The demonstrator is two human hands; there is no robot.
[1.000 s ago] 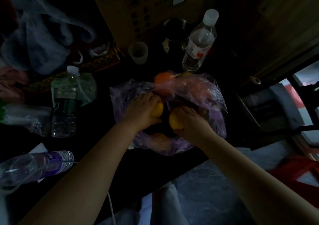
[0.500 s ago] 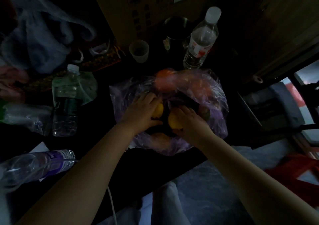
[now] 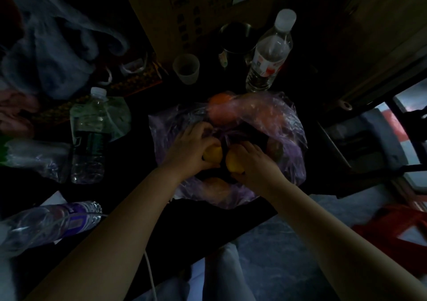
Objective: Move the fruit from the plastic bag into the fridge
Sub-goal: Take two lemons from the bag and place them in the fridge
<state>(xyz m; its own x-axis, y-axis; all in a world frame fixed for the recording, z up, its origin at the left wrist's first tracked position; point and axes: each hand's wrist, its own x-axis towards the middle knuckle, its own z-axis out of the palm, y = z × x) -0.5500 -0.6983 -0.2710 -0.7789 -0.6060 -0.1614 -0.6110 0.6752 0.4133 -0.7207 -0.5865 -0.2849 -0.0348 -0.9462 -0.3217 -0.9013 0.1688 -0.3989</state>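
A crumpled purple plastic bag (image 3: 293,127) lies open on the dark table, near its front edge. Inside the bag's mouth, my left hand (image 3: 187,148) is closed around a yellow fruit (image 3: 213,154). Right beside it my right hand (image 3: 256,162) grips a second yellow fruit (image 3: 233,162). The two fruits almost touch. An orange fruit (image 3: 219,100) shows at the bag's far rim, and another pale fruit (image 3: 215,185) lies under the plastic at the near side. No fridge is in view.
An upright water bottle (image 3: 270,51), a metal mug (image 3: 235,40) and a small plastic cup (image 3: 186,68) stand behind the bag, before a cardboard box (image 3: 196,5). More bottles (image 3: 89,139) and bags crowd the left. A red stool (image 3: 392,227) stands on the floor at right.
Both hands stay in the bag on their yellow fruits. The view has shifted slightly; the hands have drawn a little nearer to me.
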